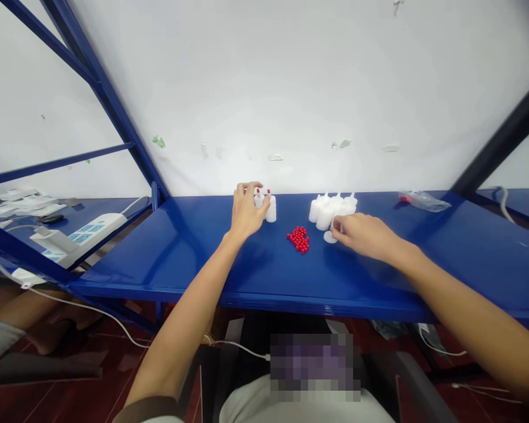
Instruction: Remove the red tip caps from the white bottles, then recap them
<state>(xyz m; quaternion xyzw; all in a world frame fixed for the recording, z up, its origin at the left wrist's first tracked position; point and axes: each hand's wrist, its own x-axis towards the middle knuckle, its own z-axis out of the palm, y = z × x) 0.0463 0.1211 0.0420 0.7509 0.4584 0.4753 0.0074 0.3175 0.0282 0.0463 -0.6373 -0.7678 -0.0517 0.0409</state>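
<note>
My left hand (245, 210) is at the two white squeeze bottles (271, 210) with red tips, which stand upright side by side. Its thumb and fingers are apart, curved about the left bottle and partly covering it; whether they touch it is unclear. My right hand (357, 232) is closed at the front of a group of several white squeeze bottles (324, 216) with bare pointed nozzles. Its fingers pinch another white bottle (330, 237), tilted with its round base towards me; the hand hides most of it. Between my hands lies a loose pile of small red caps (298, 239).
The blue table (194, 252) meets a white wall (291, 94) at the back. A clear plastic bag (425, 201) with something red lies at the back right. Blue frame posts (110, 106) and a white power strip (90, 235) are on the left. Another person's leg (30, 314) shows lower left.
</note>
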